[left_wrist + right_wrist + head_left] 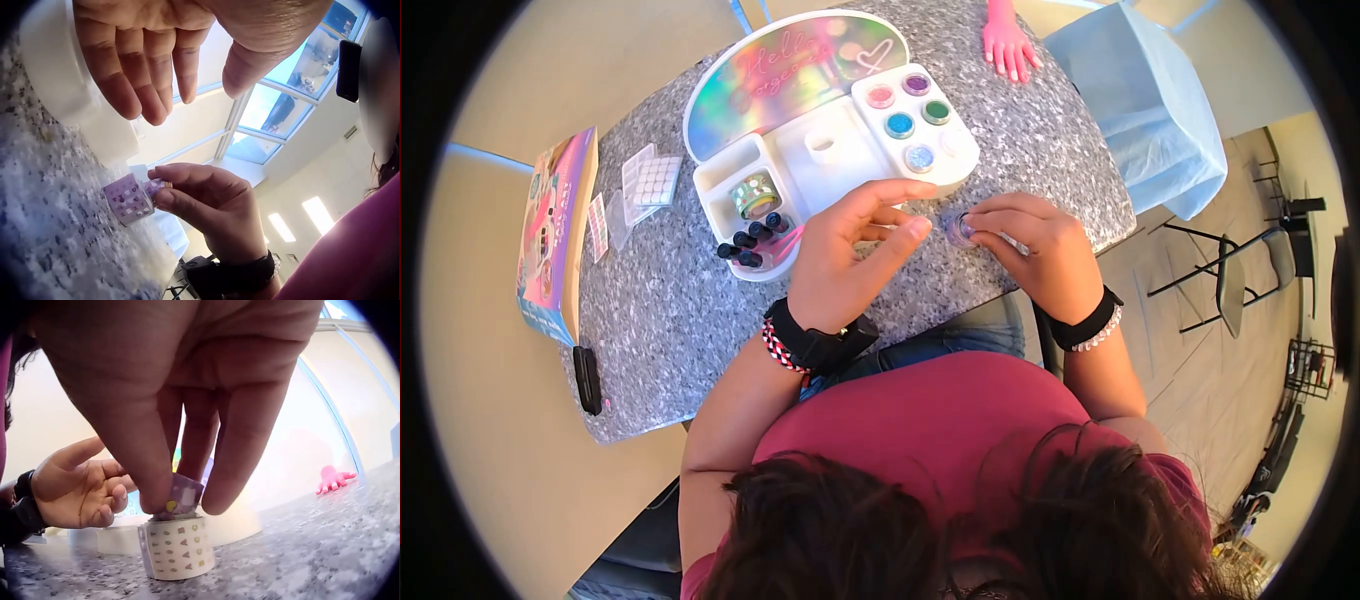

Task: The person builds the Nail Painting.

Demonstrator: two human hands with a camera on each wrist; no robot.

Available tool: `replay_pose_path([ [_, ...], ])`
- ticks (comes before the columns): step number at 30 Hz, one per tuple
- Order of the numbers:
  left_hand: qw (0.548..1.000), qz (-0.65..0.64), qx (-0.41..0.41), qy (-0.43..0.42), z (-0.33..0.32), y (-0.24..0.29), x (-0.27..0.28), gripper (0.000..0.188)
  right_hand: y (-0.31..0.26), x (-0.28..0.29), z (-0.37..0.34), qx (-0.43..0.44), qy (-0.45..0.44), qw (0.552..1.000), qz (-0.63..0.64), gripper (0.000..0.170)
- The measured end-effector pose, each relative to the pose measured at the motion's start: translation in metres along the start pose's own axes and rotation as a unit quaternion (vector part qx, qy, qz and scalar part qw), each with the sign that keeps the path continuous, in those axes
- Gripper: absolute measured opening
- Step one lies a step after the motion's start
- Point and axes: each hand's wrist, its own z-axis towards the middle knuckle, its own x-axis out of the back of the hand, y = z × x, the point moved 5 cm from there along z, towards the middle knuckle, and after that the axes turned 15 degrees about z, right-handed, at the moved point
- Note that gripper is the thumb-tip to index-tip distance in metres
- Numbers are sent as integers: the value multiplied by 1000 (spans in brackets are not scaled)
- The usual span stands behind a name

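My right hand (1040, 248) pinches the loose end of a small sticker roll (178, 547) between thumb and finger. The roll, purple outside with tiny printed shapes, stands on the speckled table, as the left wrist view shows with the roll (129, 199) beside the right hand (219, 206). Holding nothing, my left hand (850, 250) hovers near the front edge of the white case (825, 150), its fingers relaxed and apart.
The case holds glitter pots (900, 125), a green patterned roll (753, 196) and several dark-capped bottles (750, 240). A colourful box (558, 235), sticker sheets (650, 182) and a black object (587, 380) lie at left. A pink hand-shaped object (1008, 45) rests at the far edge.
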Motion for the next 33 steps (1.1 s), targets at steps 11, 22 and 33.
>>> replay_pose_path([
  [11,997,17,-2,-70,-1,2,-9,41,4,-5,0,-30,35,998,42,24],
  [22,979,140,2,-147,-2,-4,-17,43,6,-7,-4,-41,41,996,67,21],
  [33,983,135,-24,-126,-2,-2,-15,40,2,-6,-3,-64,59,992,93,19],
])
